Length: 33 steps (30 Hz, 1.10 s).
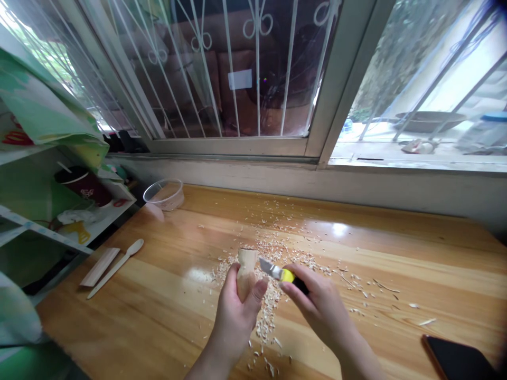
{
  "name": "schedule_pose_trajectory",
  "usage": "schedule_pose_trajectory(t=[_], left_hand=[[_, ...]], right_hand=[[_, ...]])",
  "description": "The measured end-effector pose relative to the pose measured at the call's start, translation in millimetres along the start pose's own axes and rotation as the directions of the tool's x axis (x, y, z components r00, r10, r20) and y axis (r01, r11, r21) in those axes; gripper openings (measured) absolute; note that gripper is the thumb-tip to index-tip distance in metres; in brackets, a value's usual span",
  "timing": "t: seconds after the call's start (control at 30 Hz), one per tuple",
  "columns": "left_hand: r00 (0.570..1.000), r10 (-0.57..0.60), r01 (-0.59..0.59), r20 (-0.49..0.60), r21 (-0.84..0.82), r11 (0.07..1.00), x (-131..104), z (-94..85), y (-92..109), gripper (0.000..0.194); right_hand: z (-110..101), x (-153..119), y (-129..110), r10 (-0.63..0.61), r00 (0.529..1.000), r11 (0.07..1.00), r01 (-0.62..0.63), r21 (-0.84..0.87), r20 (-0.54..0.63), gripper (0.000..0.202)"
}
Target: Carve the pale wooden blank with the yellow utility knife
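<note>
My left hand (pixel 240 306) is wrapped round a pale piece of carved wood (pixel 247 262), held upright, with a narrowed waist below its dark-edged top. My right hand (pixel 312 290) grips a yellow and black utility knife (pixel 288 275). Its blade (pixel 267 266) is out and points left, close to the wood's right side; whether it touches I cannot tell. Under and around both hands, small wood shavings (pixel 273 245) are scattered over the tabletop.
At left on the wooden table (pixel 158 327) lie a wooden spoon (pixel 116 268) and a flat wood strip (pixel 100 266). A clear plastic bowl (pixel 164 195) stands at the back left. A phone (pixel 461 359) rests at the right front. Shelves (pixel 106 221) border the left; a barred window (pixel 237 79) rises behind.
</note>
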State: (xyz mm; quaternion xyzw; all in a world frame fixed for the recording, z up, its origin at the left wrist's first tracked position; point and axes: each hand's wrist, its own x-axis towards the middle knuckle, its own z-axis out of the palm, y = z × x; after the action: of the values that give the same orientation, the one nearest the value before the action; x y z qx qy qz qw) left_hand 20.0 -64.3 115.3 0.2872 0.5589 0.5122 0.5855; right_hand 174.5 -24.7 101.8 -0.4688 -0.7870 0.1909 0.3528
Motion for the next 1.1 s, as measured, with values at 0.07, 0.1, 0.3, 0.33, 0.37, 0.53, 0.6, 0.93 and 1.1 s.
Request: schedule_pose_trajectory(t=[0.07,0.1,0.3,0.33,0.37,0.53,0.6,0.93,1.1], left_hand=[[0.999,0.002,-0.002,0.036,-0.008,1.000,0,-1.6,3,0.050],[0.998,0.008,-0.007,0.059,-0.019,1.000,0,-2.4,5,0.046],[0.997,-0.008,0.015,0.072,-0.101,0.995,5,-6.2,10,0.044],[0.998,-0.002,0.008,0.058,-0.097,0.995,5,-6.2,10,0.041],[0.999,0.008,-0.003,0.049,-0.090,0.996,5,-6.0,11,0.038],[0.992,0.085,-0.082,0.098,-0.032,0.996,4,-5.4,9,0.031],[0.987,0.117,-0.120,0.109,0.020,0.993,4,-6.4,7,0.030],[0.976,0.084,-0.085,0.203,-0.003,0.996,-7,-10.3,15,0.041],[0.956,0.102,-0.120,0.275,0.049,0.992,-5,-12.9,15,0.036]], right_hand=[[-6,0,6,0.094,0.995,0.995,-0.093,0.041,-0.022,0.044],[-8,0,8,0.132,0.991,0.990,-0.130,0.045,-0.036,0.043],[-13,-1,18,0.223,0.975,0.974,-0.222,0.049,-0.015,0.043],[-12,-1,18,0.220,0.975,0.974,-0.220,0.050,-0.001,0.043],[-12,-1,18,0.216,0.976,0.975,-0.217,0.050,0.014,0.043],[-9,0,14,0.200,0.979,0.978,-0.201,0.047,0.038,0.042],[-10,1,13,0.175,0.984,0.983,-0.176,0.057,0.036,0.040],[-9,1,4,0.010,0.994,0.997,-0.018,0.076,0.107,0.038],[-4,0,-2,-0.045,0.987,0.998,0.037,0.057,0.152,0.041]])
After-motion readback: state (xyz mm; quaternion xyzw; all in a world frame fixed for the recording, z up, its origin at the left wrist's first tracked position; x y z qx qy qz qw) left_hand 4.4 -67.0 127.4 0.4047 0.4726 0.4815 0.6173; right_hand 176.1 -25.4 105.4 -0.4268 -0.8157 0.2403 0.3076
